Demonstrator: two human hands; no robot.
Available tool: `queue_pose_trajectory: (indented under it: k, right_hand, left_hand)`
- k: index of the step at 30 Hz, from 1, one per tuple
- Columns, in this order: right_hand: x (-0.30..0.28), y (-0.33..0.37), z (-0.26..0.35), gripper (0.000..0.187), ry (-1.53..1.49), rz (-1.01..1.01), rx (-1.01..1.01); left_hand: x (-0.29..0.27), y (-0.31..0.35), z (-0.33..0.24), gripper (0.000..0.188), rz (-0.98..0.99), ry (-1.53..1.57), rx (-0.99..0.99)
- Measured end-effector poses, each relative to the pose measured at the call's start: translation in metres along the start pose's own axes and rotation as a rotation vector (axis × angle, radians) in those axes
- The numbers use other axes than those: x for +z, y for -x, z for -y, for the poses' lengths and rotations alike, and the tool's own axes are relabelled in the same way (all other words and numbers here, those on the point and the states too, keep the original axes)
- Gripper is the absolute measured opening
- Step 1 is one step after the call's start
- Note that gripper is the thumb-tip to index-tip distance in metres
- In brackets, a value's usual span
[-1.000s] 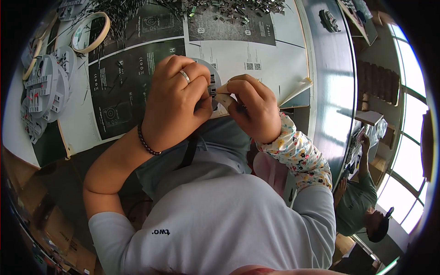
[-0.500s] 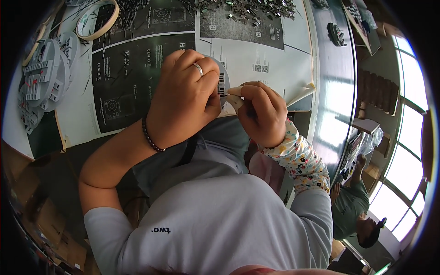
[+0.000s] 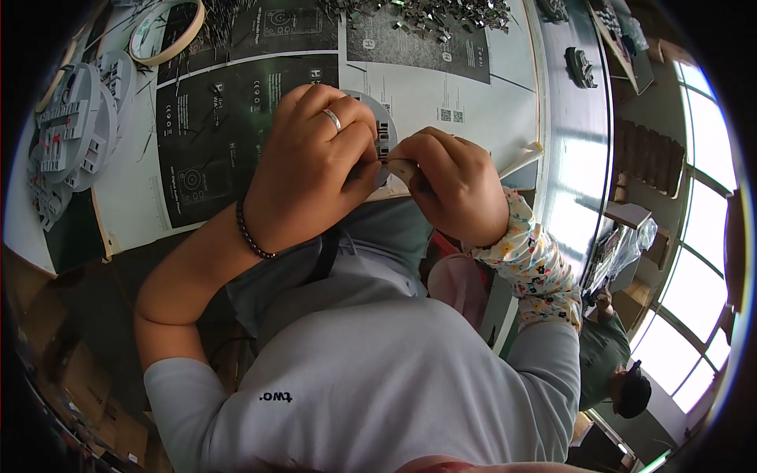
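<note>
Bracing looks key: left hand (image 3: 319,154) has its grip closed on the grey disc (image 3: 389,116) over the near edge of the desk (image 3: 505,106), right hand (image 3: 459,185) is at the disc's dark slots (image 3: 382,131), can't tell its grip, so keep disc steady, right-hand pressure light and square.
</note>
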State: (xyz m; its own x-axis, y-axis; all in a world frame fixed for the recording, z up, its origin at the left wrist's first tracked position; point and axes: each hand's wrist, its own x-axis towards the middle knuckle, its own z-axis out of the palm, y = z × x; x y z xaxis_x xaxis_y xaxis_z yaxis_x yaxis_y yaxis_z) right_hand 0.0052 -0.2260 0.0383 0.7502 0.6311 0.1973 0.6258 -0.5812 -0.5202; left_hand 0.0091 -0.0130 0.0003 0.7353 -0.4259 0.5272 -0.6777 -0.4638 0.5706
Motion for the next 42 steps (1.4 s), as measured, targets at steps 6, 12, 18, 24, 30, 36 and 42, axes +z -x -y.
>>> queue_pose_trajectory:
  k: [6, 12, 18, 24, 30, 36, 42]
  right_hand:
    - [-0.004, -0.009, 0.006, 0.024, 0.128, 0.178, -0.02]
    - [-0.003, -0.01, 0.008, 0.023, 0.192, 0.209, 0.006]
    - [-0.001, 0.006, 0.016, 0.036, 0.284, 0.158, -0.083]
    - [-0.003, 0.016, 0.017, 0.049, 0.291, 0.119, -0.122]
    - [0.003, 0.025, 0.018, 0.05, 0.339, 0.127, -0.118]
    - [-0.003, 0.025, 0.017, 0.047, 0.335, 0.16, -0.061]
    - [-0.032, -0.058, -0.062, 0.026, 0.143, -0.195, -0.129]
  left_hand:
    - [0.0, 0.003, 0.001, 0.019, -0.004, 0.046, -0.004]
    - [-0.004, 0.002, -0.005, 0.021, 0.051, -0.051, -0.028]
    - [-0.014, 0.023, -0.017, 0.034, 0.117, -0.115, -0.008]
    - [-0.014, 0.031, -0.009, 0.044, 0.188, -0.046, 0.0]
    - [-0.013, 0.032, -0.004, 0.046, 0.19, -0.056, 0.017]
    - [-0.018, 0.031, -0.013, 0.044, 0.193, -0.036, -0.02]
    - [-0.055, -0.005, 0.044, 0.032, 0.002, -0.151, -0.247]
